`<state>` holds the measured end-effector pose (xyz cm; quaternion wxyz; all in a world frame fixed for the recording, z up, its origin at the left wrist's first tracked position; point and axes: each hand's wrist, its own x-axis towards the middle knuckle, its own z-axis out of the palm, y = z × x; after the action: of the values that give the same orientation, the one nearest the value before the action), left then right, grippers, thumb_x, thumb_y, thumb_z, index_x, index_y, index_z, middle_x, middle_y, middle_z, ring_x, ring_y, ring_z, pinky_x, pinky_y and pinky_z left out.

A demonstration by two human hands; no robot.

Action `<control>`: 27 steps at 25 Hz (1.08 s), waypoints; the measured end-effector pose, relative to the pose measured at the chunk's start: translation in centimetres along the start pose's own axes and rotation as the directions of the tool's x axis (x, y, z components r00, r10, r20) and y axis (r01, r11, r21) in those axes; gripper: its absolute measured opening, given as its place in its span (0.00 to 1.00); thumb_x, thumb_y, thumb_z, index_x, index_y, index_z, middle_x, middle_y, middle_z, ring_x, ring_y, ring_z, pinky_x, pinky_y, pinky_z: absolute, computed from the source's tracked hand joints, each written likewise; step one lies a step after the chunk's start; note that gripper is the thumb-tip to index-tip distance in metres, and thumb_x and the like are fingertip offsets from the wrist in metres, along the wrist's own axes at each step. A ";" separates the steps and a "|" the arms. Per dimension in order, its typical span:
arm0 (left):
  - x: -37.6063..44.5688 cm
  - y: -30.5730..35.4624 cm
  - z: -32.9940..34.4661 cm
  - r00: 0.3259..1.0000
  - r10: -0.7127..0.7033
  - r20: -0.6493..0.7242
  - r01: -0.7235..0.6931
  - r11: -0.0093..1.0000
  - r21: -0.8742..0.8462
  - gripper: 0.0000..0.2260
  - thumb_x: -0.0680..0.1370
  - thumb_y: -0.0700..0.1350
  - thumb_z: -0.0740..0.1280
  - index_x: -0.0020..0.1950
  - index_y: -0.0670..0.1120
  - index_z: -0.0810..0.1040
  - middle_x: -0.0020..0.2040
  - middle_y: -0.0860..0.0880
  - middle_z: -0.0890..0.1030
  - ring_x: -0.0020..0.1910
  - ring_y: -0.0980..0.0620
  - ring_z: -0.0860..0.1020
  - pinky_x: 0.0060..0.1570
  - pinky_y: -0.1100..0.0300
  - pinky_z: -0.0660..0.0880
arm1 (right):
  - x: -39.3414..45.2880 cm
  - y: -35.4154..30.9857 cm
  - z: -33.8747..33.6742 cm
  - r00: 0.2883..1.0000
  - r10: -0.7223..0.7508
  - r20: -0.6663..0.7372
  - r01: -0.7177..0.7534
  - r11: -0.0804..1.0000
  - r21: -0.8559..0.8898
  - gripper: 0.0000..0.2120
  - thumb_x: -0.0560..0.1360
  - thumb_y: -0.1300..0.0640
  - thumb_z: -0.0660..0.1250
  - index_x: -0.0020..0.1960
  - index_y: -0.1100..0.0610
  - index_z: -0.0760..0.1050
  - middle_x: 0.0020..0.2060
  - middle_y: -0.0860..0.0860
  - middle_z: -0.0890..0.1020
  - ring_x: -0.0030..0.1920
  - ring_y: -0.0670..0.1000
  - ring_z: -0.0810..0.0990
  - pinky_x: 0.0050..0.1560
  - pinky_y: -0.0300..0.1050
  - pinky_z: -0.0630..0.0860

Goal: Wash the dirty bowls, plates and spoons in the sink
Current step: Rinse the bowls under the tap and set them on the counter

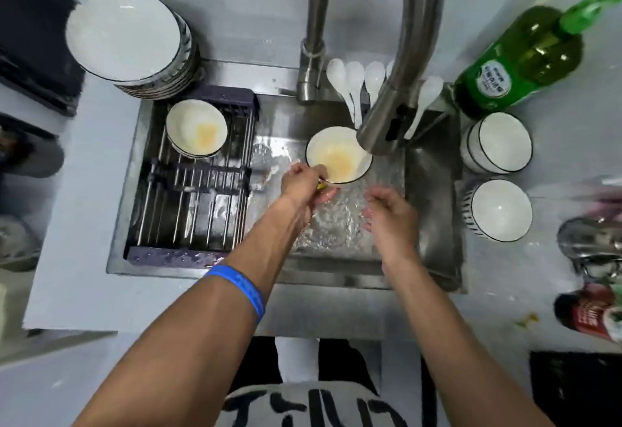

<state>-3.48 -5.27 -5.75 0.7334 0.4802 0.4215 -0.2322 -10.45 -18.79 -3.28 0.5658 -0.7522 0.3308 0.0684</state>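
Note:
My left hand (304, 184) grips the near rim of a white bowl (338, 155) with an orange stain inside, held over the wet sink (434, 211) under the faucet spout (387, 123). My right hand (392, 214) hovers just right of it with relaxed, slightly curled fingers, holding nothing. Another stained bowl (197, 128) sits stacked on the wire drying rack (192, 197) in the sink's left half. Several white spoons (356, 81) lie on the sink's back ledge. A stack of white plates (128, 39) stands at the back left.
Two stacks of white bowls, one (498, 142) behind the other (499, 209), stand on the counter right of the sink. A green bottle (525, 56) leans at the back right. A metal item (592, 241) and a red can (592, 312) sit at the right edge.

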 end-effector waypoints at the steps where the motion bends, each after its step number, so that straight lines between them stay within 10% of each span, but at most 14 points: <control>1: 0.2 -0.4 1.4 1.000 0.003 0.010 -0.003 1.000 0.018 0.13 0.74 0.32 0.68 0.56 0.41 0.71 0.45 0.42 0.80 0.32 0.44 0.82 0.31 0.57 0.82 | -0.1 0.5 -0.7 0.999 -0.041 0.005 0.041 0.999 -0.031 0.11 0.77 0.60 0.66 0.44 0.44 0.80 0.45 0.43 0.84 0.48 0.48 0.83 0.51 0.47 0.78; 7: 1.4 -0.6 2.8 0.998 0.050 -0.028 -0.050 0.999 -0.015 0.13 0.74 0.32 0.66 0.54 0.43 0.70 0.46 0.42 0.79 0.28 0.49 0.81 0.48 0.49 0.83 | -0.7 0.7 -2.5 0.986 -0.150 0.076 0.160 0.976 -0.149 0.10 0.78 0.61 0.66 0.48 0.48 0.82 0.42 0.37 0.82 0.43 0.36 0.79 0.45 0.31 0.73; 18: 0.0 -2.1 2.1 1.000 -0.025 0.013 0.024 0.999 0.029 0.22 0.72 0.36 0.68 0.65 0.34 0.71 0.44 0.40 0.80 0.32 0.47 0.81 0.29 0.60 0.80 | -0.6 -1.3 -2.9 0.954 -0.269 0.135 0.300 0.890 -0.343 0.10 0.77 0.59 0.66 0.53 0.48 0.82 0.48 0.45 0.84 0.44 0.45 0.82 0.45 0.40 0.77; 24: -0.2 -0.8 1.2 0.999 -0.010 0.048 0.008 0.998 0.054 0.26 0.71 0.40 0.68 0.68 0.35 0.71 0.43 0.40 0.81 0.30 0.49 0.80 0.32 0.60 0.80 | 0.0 -1.3 -1.3 0.761 -0.533 0.369 0.632 0.482 -0.607 0.23 0.76 0.60 0.67 0.70 0.55 0.70 0.67 0.51 0.71 0.61 0.56 0.74 0.53 0.50 0.76; 27: -0.5 -0.5 0.9 0.997 0.008 0.071 -0.017 0.992 0.127 0.26 0.72 0.41 0.69 0.68 0.36 0.70 0.41 0.40 0.81 0.29 0.48 0.79 0.31 0.60 0.80 | 1.1 -1.7 -1.5 0.688 -0.572 0.448 0.686 0.309 -0.659 0.18 0.76 0.59 0.68 0.65 0.56 0.75 0.59 0.53 0.78 0.55 0.60 0.74 0.51 0.52 0.73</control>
<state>-3.72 -6.30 -5.44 0.7171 0.5200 0.3768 -0.2710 -9.03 -20.35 -1.92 0.1733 -0.9800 -0.0934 0.0289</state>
